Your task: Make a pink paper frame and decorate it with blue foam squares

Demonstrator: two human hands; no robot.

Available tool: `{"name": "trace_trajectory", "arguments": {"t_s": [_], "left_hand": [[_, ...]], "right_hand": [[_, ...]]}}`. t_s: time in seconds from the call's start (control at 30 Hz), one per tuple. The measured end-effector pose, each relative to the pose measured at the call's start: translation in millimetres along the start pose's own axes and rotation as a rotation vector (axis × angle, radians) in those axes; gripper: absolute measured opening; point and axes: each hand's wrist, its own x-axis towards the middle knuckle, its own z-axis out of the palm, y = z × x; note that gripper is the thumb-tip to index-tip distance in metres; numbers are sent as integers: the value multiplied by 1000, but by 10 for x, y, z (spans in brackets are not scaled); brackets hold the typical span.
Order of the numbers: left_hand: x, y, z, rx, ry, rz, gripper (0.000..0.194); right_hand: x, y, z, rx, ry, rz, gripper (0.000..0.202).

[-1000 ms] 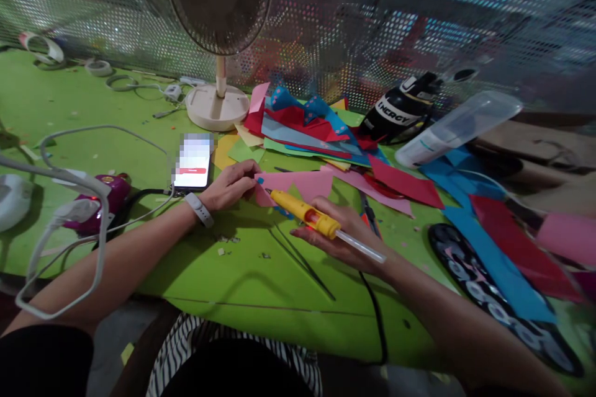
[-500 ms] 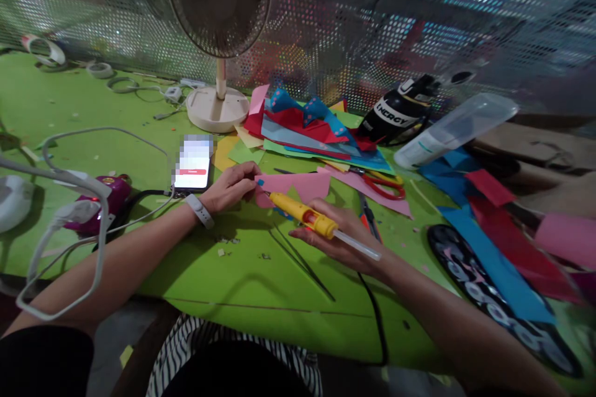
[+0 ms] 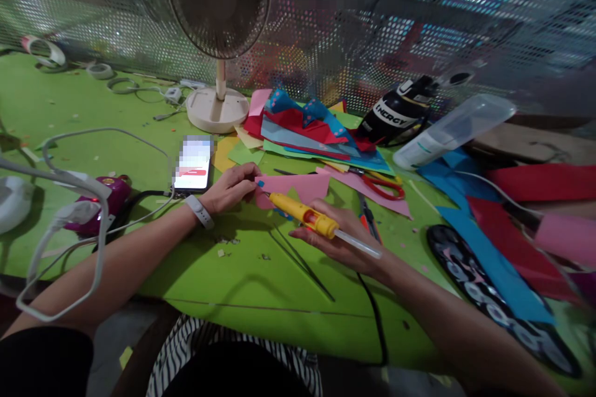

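My left hand pinches the left end of a pink paper piece, beside a small blue dot on it. My right hand is wrapped round a yellow glue gun. The gun's nozzle points left and rests at or just over the paper's lower left part; whether they touch is not clear. A clear glue stick sticks out of the gun's back end. Tweezers lie on the green table below the gun.
Behind my hands are a white fan, stacked coloured sheets and a black bottle. Red scissors lie to the right, near a patterned black case. A phone and a purple power block with cables are at left.
Both hands, the glue gun and the pink paper have hardly moved. At the far right, a red sheet now lies further back, and a thin white cable shows there.
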Motion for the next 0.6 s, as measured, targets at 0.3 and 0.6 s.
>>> {"name": "trace_trajectory", "arguments": {"t_s": [0.3,0.6], "left_hand": [[-6,-3,1,-16,3,5,11],[-10,-19,-13,-4,23,7,12]], "right_hand": [[1,-11,4,-11,8,-27,36],[-54,-3,-15,-81,119,-112,33]]}}
